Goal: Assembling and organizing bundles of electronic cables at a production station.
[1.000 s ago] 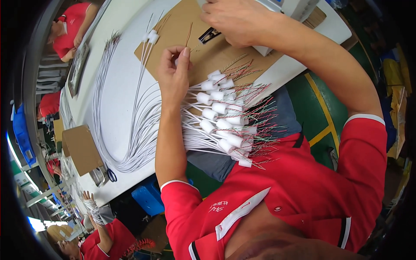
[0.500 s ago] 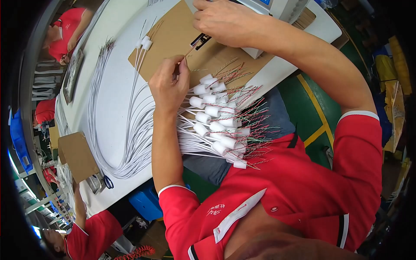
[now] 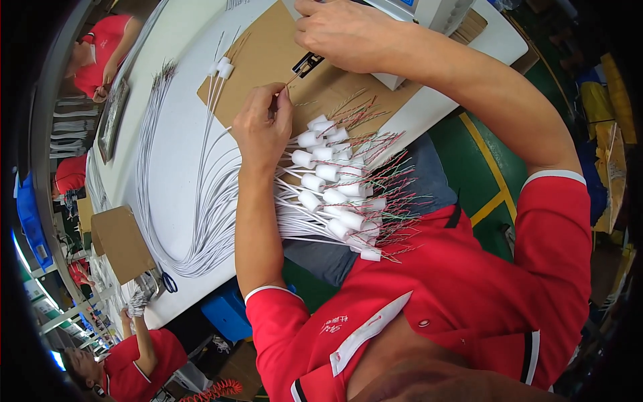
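Observation:
My left hand (image 3: 262,126) is closed in a pinch on a white cable, whose thin brownish wires (image 3: 293,78) stick out past the fingertips over a brown cardboard sheet (image 3: 268,53). Farther off at the top edge, my right hand (image 3: 345,35) has its fingers curled; what they hold, if anything, is hidden. Beside my left forearm lies a thick bundle of white cables (image 3: 221,201). White cylindrical sleeves (image 3: 328,172) sit on their ends, with red, green and other twisted wires (image 3: 395,194) fanning out toward my body.
A white machine (image 3: 429,20) stands beside my right hand. Several sleeved cables (image 3: 222,69) lie on the cardboard's left part. Dark-handled scissors (image 3: 169,282) and a cardboard box (image 3: 122,242) are at the table's left. Co-workers in red shirts (image 3: 144,355) work along the left side.
My hands have barely moved; the wires at my left fingertips shifted slightly. At lower left, a co-worker's hands have come up, holding a greyish bundle beside the box.

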Available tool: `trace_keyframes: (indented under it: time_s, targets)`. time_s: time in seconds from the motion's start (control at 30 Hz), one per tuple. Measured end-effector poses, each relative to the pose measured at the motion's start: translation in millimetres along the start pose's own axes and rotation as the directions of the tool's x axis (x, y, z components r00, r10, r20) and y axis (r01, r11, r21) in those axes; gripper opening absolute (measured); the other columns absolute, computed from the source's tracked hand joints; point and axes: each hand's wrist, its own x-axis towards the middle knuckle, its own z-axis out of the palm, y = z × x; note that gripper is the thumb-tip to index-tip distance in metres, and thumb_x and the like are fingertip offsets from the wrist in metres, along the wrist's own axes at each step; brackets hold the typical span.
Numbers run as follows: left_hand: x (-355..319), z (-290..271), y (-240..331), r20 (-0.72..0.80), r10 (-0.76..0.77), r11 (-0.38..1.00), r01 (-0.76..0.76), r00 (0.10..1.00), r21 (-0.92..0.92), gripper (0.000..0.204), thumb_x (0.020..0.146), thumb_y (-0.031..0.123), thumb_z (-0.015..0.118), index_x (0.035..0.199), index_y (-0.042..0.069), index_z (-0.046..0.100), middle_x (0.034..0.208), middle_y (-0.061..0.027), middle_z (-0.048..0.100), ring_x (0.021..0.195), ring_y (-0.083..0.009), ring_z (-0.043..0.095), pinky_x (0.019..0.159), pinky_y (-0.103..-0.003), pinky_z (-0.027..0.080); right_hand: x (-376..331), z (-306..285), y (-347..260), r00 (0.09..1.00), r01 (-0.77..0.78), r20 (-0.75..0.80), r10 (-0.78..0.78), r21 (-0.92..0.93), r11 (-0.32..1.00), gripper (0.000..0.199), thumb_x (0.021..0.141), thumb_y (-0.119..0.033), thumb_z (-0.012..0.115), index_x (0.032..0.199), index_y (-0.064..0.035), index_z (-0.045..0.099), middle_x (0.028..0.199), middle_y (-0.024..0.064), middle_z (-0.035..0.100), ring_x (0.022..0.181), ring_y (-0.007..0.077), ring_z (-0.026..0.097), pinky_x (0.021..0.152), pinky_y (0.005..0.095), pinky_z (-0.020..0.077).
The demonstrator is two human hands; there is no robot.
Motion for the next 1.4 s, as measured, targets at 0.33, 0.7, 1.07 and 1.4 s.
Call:
trace_keyframes:
  time_s: [0.33, 0.7, 1.07, 1.4]
  targets:
    - [0, -1, -6, 0.023, -0.077, 0.994, 0.079, 0.997, -0.075, 0.006, 0.091, 0.004, 0.072, 0.097, 0.002, 0.073, 0.083, -0.0107, 0.071, 0.064, -0.0206, 0.065, 0.062, -0.032, 0.053, -1, -25, -24, 0.981, -0.161, 0.062, 0.183, -0.264, 0.951, 0.033, 0.076, -0.024, 0.068, 0.096, 0.0019, 0.073, 0.102, 0.0199, 0.070, 0.117, 0.0361, 0.056, 0.103, 0.0516, 0.0397]
    - [0, -5, -2, 0.051, -0.096, 0.991, 0.100, 0.994, -0.092, 0.006, 0.091, 0.005, 0.073, 0.097, 0.001, 0.073, 0.085, -0.0124, 0.071, 0.066, -0.0227, 0.067, 0.063, -0.032, 0.054, 2, 10, 2, 0.951, -0.152, -0.202, 0.232, 0.348, 0.925, 0.041, 0.070, -0.021, 0.066, 0.104, 0.0011, 0.063, 0.105, 0.0211, 0.062, 0.108, 0.0369, 0.054, 0.098, 0.0516, 0.0376]
    - [-1, -2, -5, 0.063, -0.105, 0.987, 0.111, 0.993, -0.114, 0.008, 0.092, 0.007, 0.073, 0.098, 0.001, 0.073, 0.086, -0.0138, 0.071, 0.069, -0.0262, 0.068, 0.065, -0.034, 0.054, 2, 13, 0, 0.952, -0.088, -0.247, 0.183, 0.352, 0.932, 0.041, 0.070, -0.022, 0.067, 0.104, 0.0001, 0.063, 0.103, 0.0204, 0.062, 0.108, 0.0360, 0.054, 0.098, 0.0504, 0.0355]
    - [-4, -29, -6, 0.270, -0.238, 0.930, 0.299, 0.933, -0.213, 0.023, 0.093, 0.015, 0.075, 0.109, -0.001, 0.072, 0.095, -0.0123, 0.073, 0.073, -0.0195, 0.066, 0.068, -0.033, 0.055, 1, 7, -2, 0.975, -0.103, -0.155, 0.158, 0.311, 0.945, 0.044, 0.069, -0.027, 0.070, 0.103, 0.0004, 0.065, 0.102, 0.0206, 0.064, 0.107, 0.0350, 0.055, 0.099, 0.0500, 0.0354]
